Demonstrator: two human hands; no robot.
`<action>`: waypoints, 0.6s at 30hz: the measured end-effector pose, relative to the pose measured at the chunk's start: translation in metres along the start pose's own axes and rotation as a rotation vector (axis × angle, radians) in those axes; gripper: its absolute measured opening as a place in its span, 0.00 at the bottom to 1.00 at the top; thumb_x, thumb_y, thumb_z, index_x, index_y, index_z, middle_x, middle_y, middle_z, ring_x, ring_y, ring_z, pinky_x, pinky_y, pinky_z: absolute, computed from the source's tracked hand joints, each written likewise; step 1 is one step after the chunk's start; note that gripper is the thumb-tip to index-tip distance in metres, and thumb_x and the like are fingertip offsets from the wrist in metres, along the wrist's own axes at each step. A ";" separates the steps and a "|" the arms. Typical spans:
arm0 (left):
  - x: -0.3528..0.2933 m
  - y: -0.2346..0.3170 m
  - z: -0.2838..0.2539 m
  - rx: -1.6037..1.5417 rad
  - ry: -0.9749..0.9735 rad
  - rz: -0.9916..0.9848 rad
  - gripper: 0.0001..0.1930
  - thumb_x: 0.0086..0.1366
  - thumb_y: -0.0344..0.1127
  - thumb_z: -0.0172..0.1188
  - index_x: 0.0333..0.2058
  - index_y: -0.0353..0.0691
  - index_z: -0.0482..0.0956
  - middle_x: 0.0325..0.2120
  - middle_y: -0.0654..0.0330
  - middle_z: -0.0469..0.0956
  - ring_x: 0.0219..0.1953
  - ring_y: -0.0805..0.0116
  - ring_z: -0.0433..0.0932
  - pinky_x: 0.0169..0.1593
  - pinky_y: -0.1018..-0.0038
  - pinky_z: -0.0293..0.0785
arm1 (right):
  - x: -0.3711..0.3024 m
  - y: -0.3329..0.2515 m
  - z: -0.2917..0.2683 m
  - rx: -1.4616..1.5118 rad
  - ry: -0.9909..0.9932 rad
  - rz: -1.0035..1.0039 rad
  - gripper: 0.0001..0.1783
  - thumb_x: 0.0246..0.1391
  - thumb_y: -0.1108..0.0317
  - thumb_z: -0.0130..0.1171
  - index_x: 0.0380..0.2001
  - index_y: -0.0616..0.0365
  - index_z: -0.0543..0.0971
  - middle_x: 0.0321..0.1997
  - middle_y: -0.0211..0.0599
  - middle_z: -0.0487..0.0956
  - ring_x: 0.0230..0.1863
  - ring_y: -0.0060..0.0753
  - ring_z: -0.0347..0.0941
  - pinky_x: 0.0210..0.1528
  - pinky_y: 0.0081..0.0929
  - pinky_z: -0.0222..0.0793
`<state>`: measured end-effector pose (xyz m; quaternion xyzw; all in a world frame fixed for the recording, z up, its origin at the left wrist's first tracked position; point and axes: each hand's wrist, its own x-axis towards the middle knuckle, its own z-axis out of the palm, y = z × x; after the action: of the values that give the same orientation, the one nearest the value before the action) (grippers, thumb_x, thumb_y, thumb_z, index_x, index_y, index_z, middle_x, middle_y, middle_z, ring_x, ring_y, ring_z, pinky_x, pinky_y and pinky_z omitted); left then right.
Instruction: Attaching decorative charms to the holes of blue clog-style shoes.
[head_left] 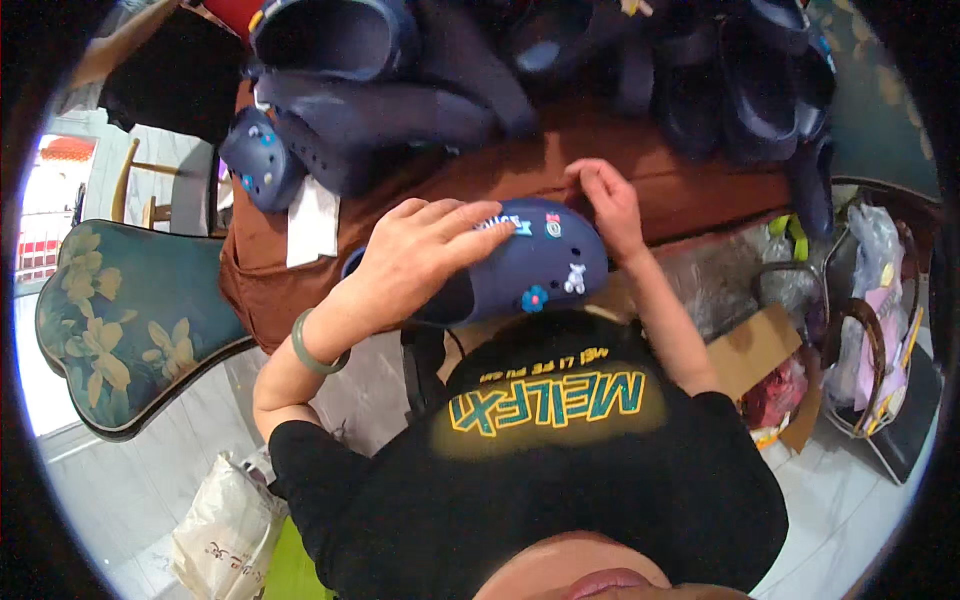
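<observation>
A dark blue clog (pixel 555 255) lies across my lap side of the table with its toe to the right. Several small charms sit on its upper, among them a blue flower charm (pixel 535 297) and a white bear-shaped charm (pixel 574 279). My left hand (pixel 425 245) is laid over the clog, its fingers across the upper and a light blue lettered charm (pixel 515 226); its thumb is not plainly seen. Just past the toe, my right hand (pixel 610 205) is raised with loosely bent fingers, and nothing shows between them.
More dark clogs (pixel 385 120) pile up along the far side of the brown cloth-covered table (pixel 690 195). One charm-covered clog (pixel 262 160) hangs at the left edge beside a white paper (pixel 313 225). A flowered chair (pixel 120 330) stands left; a cardboard box (pixel 755 350) and a basket (pixel 870 350) are right.
</observation>
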<state>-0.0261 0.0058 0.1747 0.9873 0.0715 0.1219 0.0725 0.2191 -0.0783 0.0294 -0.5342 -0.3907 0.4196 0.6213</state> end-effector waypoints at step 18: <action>-0.059 0.006 0.070 -1.320 0.139 -0.824 0.19 0.69 0.40 0.47 0.49 0.30 0.72 0.42 0.56 0.77 0.45 0.71 0.75 0.48 0.74 0.72 | 0.046 -0.054 0.032 -0.474 -0.706 -0.270 0.24 0.52 0.63 0.61 0.52 0.60 0.73 0.54 0.41 0.73 0.57 0.37 0.69 0.61 0.31 0.61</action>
<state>-0.0641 -0.0179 0.0949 0.6235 0.3496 0.1640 0.6798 0.2106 -0.0283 0.0882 -0.4301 -0.7305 0.3899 0.3595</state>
